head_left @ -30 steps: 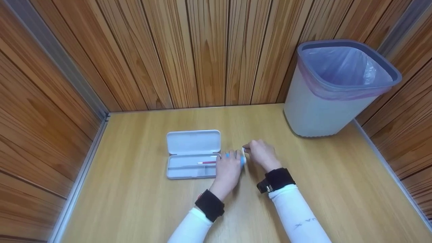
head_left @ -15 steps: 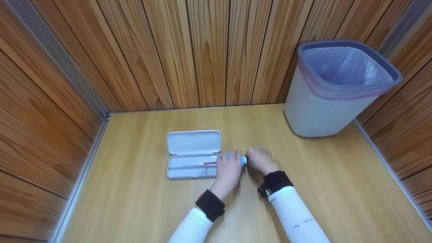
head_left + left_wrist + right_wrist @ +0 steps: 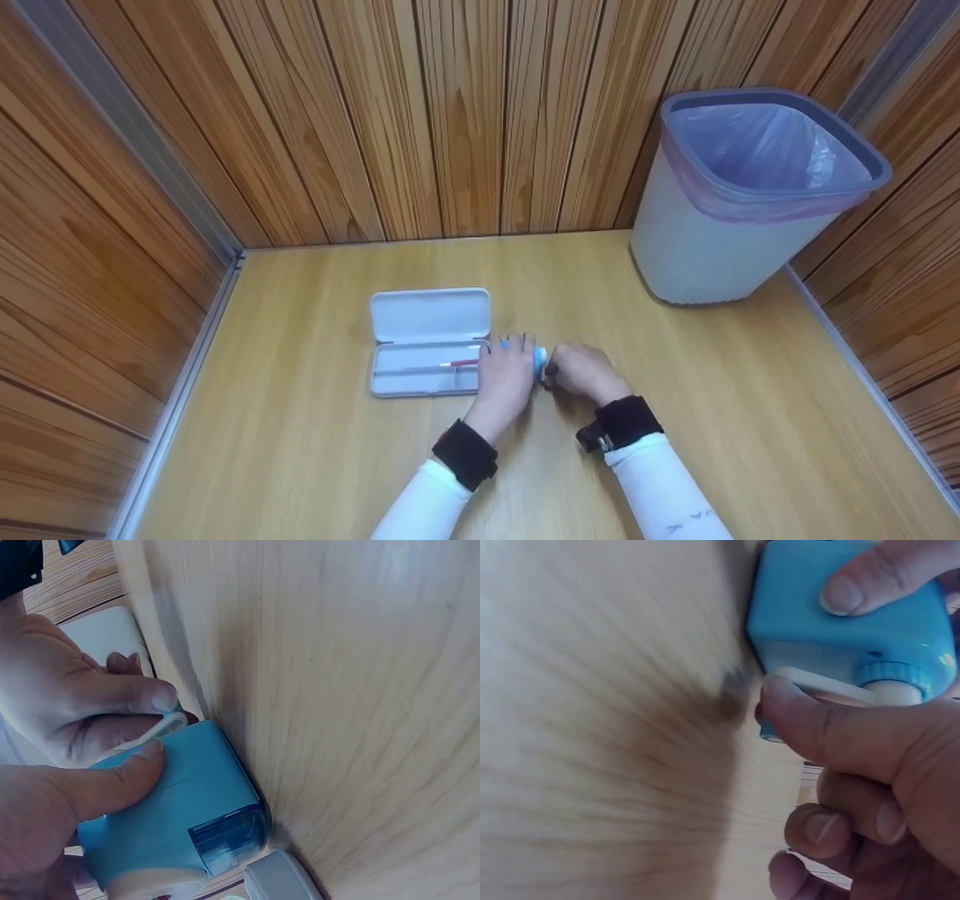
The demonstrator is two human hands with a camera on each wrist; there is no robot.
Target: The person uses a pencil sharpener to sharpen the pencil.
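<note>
In the left wrist view a blue pencil sharpener point(image 3: 202, 772) with a clear dark-blue window stands on the table. My left hand point(image 3: 506, 375) grips its body, thumb along one side and fingers over the other. At the right end my right hand point(image 3: 589, 371) pinches the crank's small blue knob point(image 3: 770, 730) between thumb and fingers. The white crank arm point(image 3: 829, 685) runs from there to the sharpener's hub. A red pencil point(image 3: 463, 363) with a white end sticks out leftward from beneath my left hand, overlapping the pencil case; its other end is hidden.
A grey pencil case point(image 3: 412, 385) lies with its lid point(image 3: 431, 315) raised, just left of my left hand. At the back right stands a white bin point(image 3: 712, 255) with a dark rim and a bag liner. Wood-panelled walls point(image 3: 465, 120) border the table on its back and sides.
The right hand has come round from the far side of the sharpener's end to the near, lower side, turning the crank. The left hand and the sharpener stay in place.
</note>
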